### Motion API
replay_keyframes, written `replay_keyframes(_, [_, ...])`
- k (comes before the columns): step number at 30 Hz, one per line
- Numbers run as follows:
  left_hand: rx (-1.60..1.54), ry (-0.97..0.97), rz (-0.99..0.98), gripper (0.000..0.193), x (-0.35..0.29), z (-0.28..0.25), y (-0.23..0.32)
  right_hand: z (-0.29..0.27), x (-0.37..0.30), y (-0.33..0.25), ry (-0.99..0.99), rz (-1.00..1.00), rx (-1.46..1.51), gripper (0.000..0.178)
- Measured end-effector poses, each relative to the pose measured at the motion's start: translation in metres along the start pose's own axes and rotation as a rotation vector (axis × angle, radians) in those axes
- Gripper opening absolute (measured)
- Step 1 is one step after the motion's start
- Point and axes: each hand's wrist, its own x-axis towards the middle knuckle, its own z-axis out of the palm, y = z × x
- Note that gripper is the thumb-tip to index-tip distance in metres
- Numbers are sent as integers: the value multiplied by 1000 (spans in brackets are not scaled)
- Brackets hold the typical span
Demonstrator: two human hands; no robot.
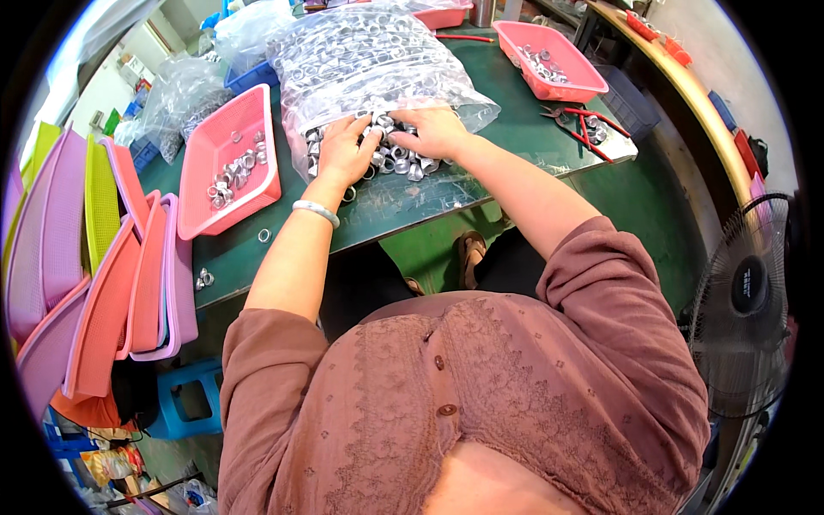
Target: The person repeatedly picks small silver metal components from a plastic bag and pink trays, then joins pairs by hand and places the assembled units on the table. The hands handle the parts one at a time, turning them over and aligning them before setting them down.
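Note:
A large clear plastic bag [365,56] full of small silver metal rings lies on the green table [395,210], its mouth facing me. Loose silver rings [400,161] spill from it in a heap near the table's front edge. My left hand [343,153], with a pale bangle at the wrist, rests on the heap's left side with its fingers stretched out. Across from it, my right hand [436,131] lies on the rings at the right, thumb apart from the fingers, some fingertips hidden by the bag's edge. Neither hand visibly grips a ring.
Left of the bag stands a pink basket [190,202] holding several rings. Another pink basket [562,93] is at the back right, near red-handled pliers [562,118]. Stacked coloured baskets [107,249] rise at the far left; a fan [745,300] stands at right.

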Motion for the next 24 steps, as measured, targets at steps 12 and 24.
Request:
replay_keyframes(12, [131, -75, 83, 60, -49, -20, 23, 0, -40, -16, 19, 65, -87, 64])
replay_keyframes(24, [146, -80, 198, 50, -74, -26, 44, 3, -55, -25, 158, -122, -123, 55])
